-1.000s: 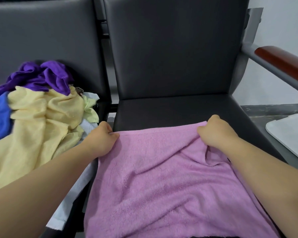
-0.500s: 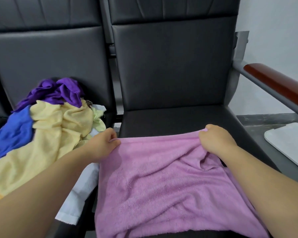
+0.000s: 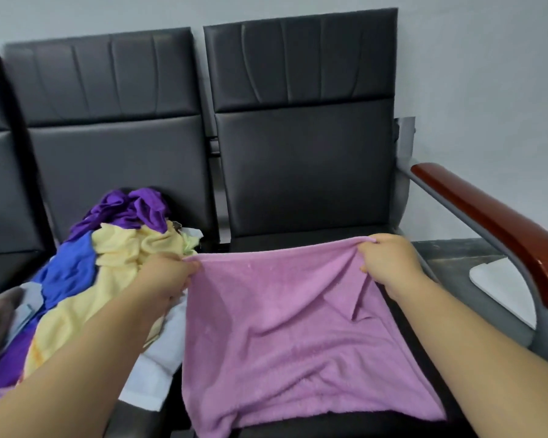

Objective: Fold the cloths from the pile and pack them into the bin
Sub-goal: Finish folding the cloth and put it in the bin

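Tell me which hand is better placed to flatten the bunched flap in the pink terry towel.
Right, probably. The right hand grips the pink terry towel at its far right corner, next to the bunched flap. The left hand pinches the far left corner, beside the pile of coloured cloths.

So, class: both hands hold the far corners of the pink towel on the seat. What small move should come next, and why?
Probably draw the far edge back onto the near edge, halving the pink towel. The left hand and right hand pinch its far corners, that edge is raised and taut, and the rest lies spread on the seat.
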The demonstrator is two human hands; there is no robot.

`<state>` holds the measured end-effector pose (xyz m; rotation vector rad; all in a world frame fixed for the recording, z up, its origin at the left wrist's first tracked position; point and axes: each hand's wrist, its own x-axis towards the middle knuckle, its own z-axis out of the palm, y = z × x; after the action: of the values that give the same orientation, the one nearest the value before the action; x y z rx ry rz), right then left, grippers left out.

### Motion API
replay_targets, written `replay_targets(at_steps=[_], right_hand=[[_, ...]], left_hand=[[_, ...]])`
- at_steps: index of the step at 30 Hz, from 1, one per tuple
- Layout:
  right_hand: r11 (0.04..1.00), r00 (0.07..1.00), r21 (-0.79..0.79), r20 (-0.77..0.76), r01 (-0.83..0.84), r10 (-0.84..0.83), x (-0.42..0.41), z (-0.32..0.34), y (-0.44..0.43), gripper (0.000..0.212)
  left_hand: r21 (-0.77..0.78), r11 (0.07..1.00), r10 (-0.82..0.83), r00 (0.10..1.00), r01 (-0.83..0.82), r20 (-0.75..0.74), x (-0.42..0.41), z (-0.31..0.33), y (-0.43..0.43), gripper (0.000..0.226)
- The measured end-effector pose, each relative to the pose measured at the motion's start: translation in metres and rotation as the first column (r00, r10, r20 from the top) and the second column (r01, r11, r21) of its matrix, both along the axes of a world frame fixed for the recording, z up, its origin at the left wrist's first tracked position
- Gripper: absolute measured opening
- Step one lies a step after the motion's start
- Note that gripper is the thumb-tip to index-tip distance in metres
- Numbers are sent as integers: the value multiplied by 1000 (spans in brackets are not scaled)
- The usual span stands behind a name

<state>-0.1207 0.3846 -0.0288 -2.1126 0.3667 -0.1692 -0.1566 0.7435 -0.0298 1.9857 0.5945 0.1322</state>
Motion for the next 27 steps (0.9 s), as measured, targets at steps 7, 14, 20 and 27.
replay_targets(at_steps=[7, 14, 20, 27], right_hand=[[781, 989, 624, 113, 4, -95, 9, 76, 6, 24], [787, 938, 602, 335, -138, -92, 31, 150, 1, 24], [911, 892, 409, 429, -52, -142, 26, 156, -15, 19], [1000, 995, -3, 99, -28, 28, -13, 42, -34, 27]], left_hand=[[-580, 815, 167, 959, -3, 230, 19, 71, -27, 15], [-558, 808, 146, 851, 192, 504, 51, 144, -36, 11], [-402, 863, 29, 766, 305, 642, 43, 153, -37, 9], [49, 970, -239, 909, 236, 342, -3, 41, -10, 9]])
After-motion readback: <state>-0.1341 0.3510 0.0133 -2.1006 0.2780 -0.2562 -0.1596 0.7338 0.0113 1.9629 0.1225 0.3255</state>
